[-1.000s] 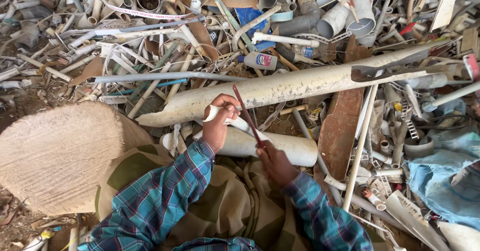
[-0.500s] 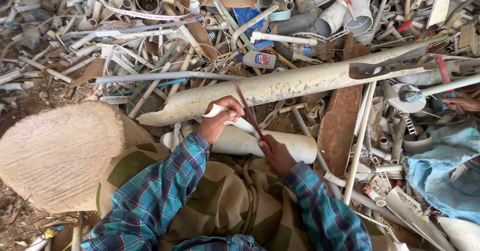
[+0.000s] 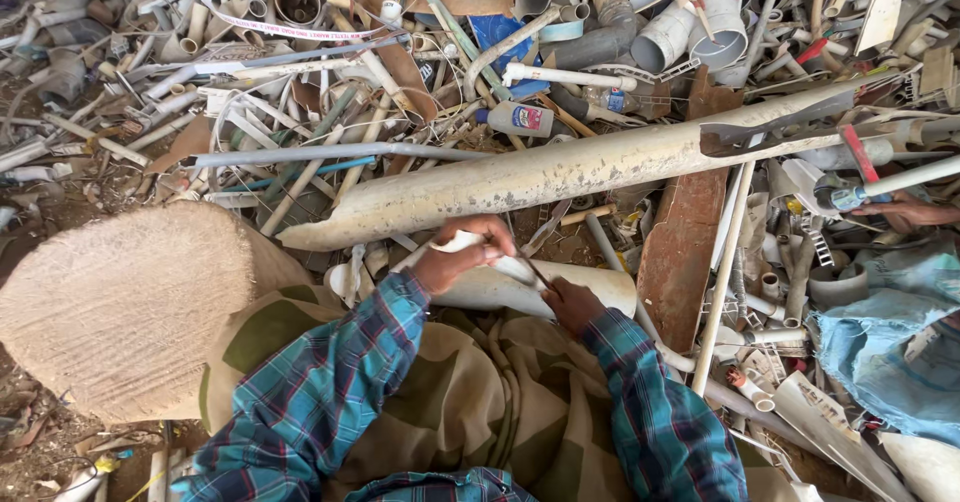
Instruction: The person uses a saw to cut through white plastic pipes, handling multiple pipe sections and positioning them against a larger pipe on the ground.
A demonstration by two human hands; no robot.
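Left hand (image 3: 462, 254) closed around a thin white pipe offcut (image 3: 458, 242), right hand (image 3: 572, 305) gripping a slim dark blade (image 3: 530, 270), both just below the long dirty-white pipe (image 3: 560, 172); offcut judged light, rigid, dusty-slick—hold mid-length.

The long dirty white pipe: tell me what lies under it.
Under the long dirty white pipe lie thin pipe offcuts and, toward its right end, a rusty brown board. The ground directly beneath is covered. The left hand works just in front.

A long pale pipe (image 3: 560, 172) lies across a heap of scrap tubing. A woven sack (image 3: 120, 302) sits left; blue cloth (image 3: 890, 352) lies right, beside a rusty plank (image 3: 685, 242).
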